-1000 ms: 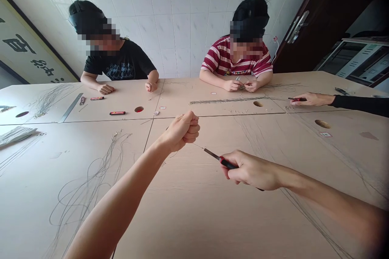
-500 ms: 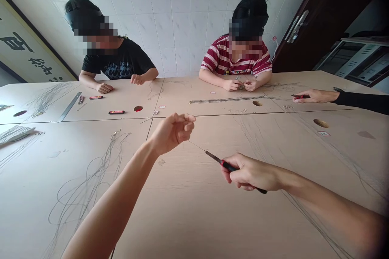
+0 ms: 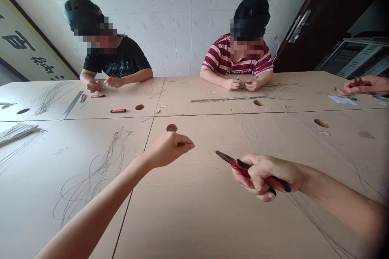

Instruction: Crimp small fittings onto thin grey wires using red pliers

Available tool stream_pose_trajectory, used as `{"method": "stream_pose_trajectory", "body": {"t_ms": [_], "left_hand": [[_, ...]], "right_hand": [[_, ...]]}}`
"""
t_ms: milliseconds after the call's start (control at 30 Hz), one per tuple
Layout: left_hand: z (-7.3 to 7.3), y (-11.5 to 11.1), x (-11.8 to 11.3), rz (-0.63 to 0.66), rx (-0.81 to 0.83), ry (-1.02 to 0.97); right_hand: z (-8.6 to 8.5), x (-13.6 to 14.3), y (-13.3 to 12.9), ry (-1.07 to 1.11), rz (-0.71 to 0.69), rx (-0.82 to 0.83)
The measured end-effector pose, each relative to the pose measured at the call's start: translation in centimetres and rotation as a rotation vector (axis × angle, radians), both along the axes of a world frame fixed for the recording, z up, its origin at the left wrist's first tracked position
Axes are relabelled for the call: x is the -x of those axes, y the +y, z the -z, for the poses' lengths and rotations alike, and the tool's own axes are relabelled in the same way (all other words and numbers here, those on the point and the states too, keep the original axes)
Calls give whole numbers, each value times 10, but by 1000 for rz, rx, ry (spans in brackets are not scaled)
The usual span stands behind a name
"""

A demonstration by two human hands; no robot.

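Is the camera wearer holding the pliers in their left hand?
No, the pliers are in the right hand, with the left hand apart from them.

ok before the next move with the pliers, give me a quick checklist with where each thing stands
1. Red-and-black pliers gripped in the right hand: ok.
2. Fine wire at the pliers' tip: ok, a short length juts out.
3. Left hand holding wire: cannot tell; thumb and finger are pinched together, but any strand there is too fine to make out.
4. Left hand apart from the looped wire bundle: ok.
5. Co-worker's hand at the right edge away from the pliers: ok.
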State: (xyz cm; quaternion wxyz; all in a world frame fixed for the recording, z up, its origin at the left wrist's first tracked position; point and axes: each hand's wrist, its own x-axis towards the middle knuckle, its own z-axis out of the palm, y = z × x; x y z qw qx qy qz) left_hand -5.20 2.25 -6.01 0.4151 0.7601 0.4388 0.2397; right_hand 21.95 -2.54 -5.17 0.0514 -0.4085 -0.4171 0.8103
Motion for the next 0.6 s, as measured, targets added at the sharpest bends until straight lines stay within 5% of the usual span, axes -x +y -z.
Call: {"method": "stream_pose_trajectory", "body": {"t_ms": [267, 467, 600], "left_hand": [[1, 1, -24, -79, 795, -992], [-15, -15, -36, -101, 955, -1300], [-18, -9, -32, -144, 923, -1309]], "right_hand": [[8, 8, -2, 92, -19, 51], [12, 7, -2, 97, -12, 58], [12, 6, -3, 122, -19, 69]]}}
